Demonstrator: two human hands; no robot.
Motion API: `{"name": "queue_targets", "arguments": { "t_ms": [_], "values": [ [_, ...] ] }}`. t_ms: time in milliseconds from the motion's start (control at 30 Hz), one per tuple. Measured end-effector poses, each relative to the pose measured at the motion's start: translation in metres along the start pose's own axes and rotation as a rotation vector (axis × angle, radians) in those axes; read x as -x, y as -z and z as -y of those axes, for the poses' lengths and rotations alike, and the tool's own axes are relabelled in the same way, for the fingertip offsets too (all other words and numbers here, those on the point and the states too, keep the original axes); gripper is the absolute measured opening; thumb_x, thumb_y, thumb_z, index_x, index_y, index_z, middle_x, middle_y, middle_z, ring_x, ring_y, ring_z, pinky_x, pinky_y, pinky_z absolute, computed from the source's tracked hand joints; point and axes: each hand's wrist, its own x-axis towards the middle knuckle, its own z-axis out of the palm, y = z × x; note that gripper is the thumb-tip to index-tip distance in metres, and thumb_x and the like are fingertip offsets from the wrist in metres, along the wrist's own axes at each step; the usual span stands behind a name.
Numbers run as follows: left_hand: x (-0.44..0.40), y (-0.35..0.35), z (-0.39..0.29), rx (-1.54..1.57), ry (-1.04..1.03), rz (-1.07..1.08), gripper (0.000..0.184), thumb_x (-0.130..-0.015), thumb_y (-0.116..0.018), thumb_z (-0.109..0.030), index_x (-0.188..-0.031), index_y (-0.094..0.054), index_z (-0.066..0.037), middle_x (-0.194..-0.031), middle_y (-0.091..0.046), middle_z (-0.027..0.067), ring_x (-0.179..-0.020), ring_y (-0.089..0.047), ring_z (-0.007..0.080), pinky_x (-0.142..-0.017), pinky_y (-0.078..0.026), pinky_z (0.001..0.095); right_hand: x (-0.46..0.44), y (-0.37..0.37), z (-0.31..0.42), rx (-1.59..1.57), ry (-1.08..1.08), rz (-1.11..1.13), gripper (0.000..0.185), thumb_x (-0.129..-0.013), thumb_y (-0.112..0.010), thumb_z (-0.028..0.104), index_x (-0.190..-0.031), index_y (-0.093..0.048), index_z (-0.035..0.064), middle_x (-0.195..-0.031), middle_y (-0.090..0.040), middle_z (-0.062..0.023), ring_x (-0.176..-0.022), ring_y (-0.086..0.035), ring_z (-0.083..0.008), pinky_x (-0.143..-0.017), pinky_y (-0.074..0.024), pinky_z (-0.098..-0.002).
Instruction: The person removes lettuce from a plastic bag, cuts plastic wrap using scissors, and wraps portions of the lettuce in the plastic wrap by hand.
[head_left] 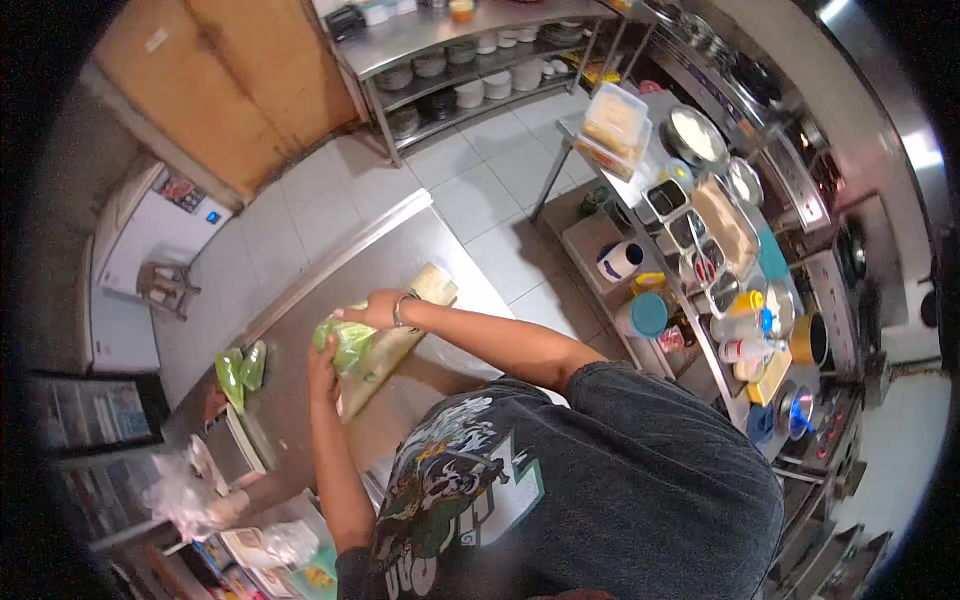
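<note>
My left hand [323,376] and my right hand [377,311] hold a leafy green vegetable [352,345] between them, above the steel table. It looks pale green and shiny, perhaps wrapped in clear plastic, which I cannot tell for sure. The right hand, with a bracelet at its wrist, grips the upper side; the left closes on the near left side. Beneath lies a long, pale, worn cutting board [402,345]. Bundles of darker leafy greens [231,378] rest farther left on the table.
The steel table [300,310] runs under my arms. To the right, a counter carries containers of ingredients [690,232], bottles [745,350] and a lidded plastic box [613,120]. Plates stand on a rack [470,95] at the back. A plastic bag [190,500] lies at lower left.
</note>
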Motion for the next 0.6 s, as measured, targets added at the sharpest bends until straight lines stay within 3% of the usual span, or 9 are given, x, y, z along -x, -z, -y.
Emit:
{"name": "queue_targets", "arguments": {
  "t_ms": [33,67,167,233,333,400,433,500,600],
  "values": [
    [-0.007,-0.003,-0.004,0.136,0.112,-0.022,0.049,-0.091,-0.066,-0.033,-0.128,-0.055,-0.002,-0.117,-0.063,0.0140,-0.106,-0.063,0.0247,-0.087,-0.053,0.0373,-0.002,0.000,-0.011,-0.020,0.005,-0.006,0.099,-0.074,-0.058,0.077,-0.133,-0.054,-0.0026,-0.133,-0.052,-0.0311,-0.126,-0.048,-0.0448,-0.105,-0.0398,-0.0472],
    [-0.007,0.002,-0.009,0.277,0.220,-0.072,0.047,-0.093,-0.063,-0.037,-0.125,-0.057,-0.003,-0.113,-0.065,0.0136,-0.101,-0.065,0.0245,-0.080,-0.056,0.0373,-0.001,-0.004,-0.022,-0.020,0.421,-0.304,0.097,-0.073,-0.065,0.072,-0.135,-0.051,-0.0008,-0.130,-0.054,-0.0306,-0.124,-0.050,-0.0444,-0.105,-0.0403,-0.0474],
    [-0.012,-0.001,-0.015,0.361,0.420,0.033,0.047,-0.095,-0.053,-0.053,-0.106,-0.063,-0.008,-0.085,-0.068,0.0066,-0.071,-0.067,0.0186,-0.056,-0.056,0.0352,0.010,-0.006,-0.022,-0.072,1.131,-0.369,0.088,-0.066,-0.083,0.053,-0.134,-0.052,0.0056,-0.116,-0.063,-0.0263,-0.117,-0.056,-0.0411,-0.101,-0.0442,-0.0461],
    [-0.019,0.010,-0.003,0.342,0.542,0.071,0.053,-0.095,-0.050,-0.056,-0.111,-0.062,-0.007,-0.087,-0.069,0.0082,-0.071,-0.068,0.0195,-0.049,-0.055,0.0357,0.006,0.002,-0.024,0.110,0.808,-0.157,0.081,-0.065,-0.085,0.051,-0.128,-0.056,0.0083,-0.109,-0.067,-0.0219,-0.110,-0.061,-0.0376,-0.096,-0.0480,-0.0430],
    [-0.008,0.015,-0.012,0.316,0.572,0.223,0.061,-0.092,-0.047,-0.066,-0.107,-0.062,-0.008,-0.080,-0.068,0.0073,-0.066,-0.067,0.0170,-0.045,-0.053,0.0327,0.008,0.012,-0.020,-0.031,0.708,-0.122,0.076,-0.067,-0.082,0.054,-0.124,-0.058,0.0104,-0.108,-0.068,-0.0191,-0.106,-0.064,-0.0344,-0.092,-0.0500,-0.0403],
    [-0.006,0.013,-0.018,0.020,0.598,0.247,0.079,-0.082,-0.058,-0.070,-0.122,-0.055,-0.003,-0.098,-0.069,0.0134,-0.085,-0.069,0.0241,-0.063,-0.058,0.0394,0.015,0.012,-0.022,-0.006,0.532,-0.150,0.073,-0.070,-0.078,0.058,-0.122,-0.060,0.0099,-0.109,-0.067,-0.0196,-0.104,-0.065,-0.0342,-0.091,-0.0504,-0.0394],
    [-0.001,0.005,-0.015,-0.620,0.097,0.165,0.086,-0.076,-0.068,-0.064,-0.131,-0.046,-0.002,-0.106,-0.065,0.0171,-0.095,-0.066,0.0285,-0.078,-0.054,0.0442,0.007,0.004,-0.029,-0.016,0.513,-0.163,0.073,-0.072,-0.074,0.062,-0.121,-0.060,0.0089,-0.112,-0.066,-0.0200,-0.106,-0.064,-0.0346,-0.092,-0.0496,-0.0396],
    [0.006,-0.021,-0.010,-1.191,-0.488,0.110,0.099,-0.071,-0.078,-0.058,-0.140,-0.037,-0.001,-0.115,-0.062,0.0208,-0.105,-0.062,0.0329,-0.093,-0.049,0.0490,-0.008,-0.017,-0.038,-0.065,0.516,-0.201,0.075,-0.073,-0.072,0.064,-0.121,-0.060,0.0075,-0.116,-0.065,-0.0216,-0.108,-0.062,-0.0351,-0.094,-0.0488,-0.0406],
    [0.046,-0.091,-0.046,-1.303,-0.304,0.081,0.129,-0.057,-0.091,-0.037,-0.152,-0.011,-0.003,-0.135,-0.050,0.0243,-0.122,-0.052,0.0391,-0.101,-0.044,0.0475,-0.031,-0.035,-0.049,-0.113,0.317,-0.213,0.082,-0.070,-0.069,0.069,-0.123,-0.060,0.0066,-0.121,-0.062,-0.0243,-0.111,-0.061,-0.0362,-0.095,-0.0481,-0.0410]
  ]
}}
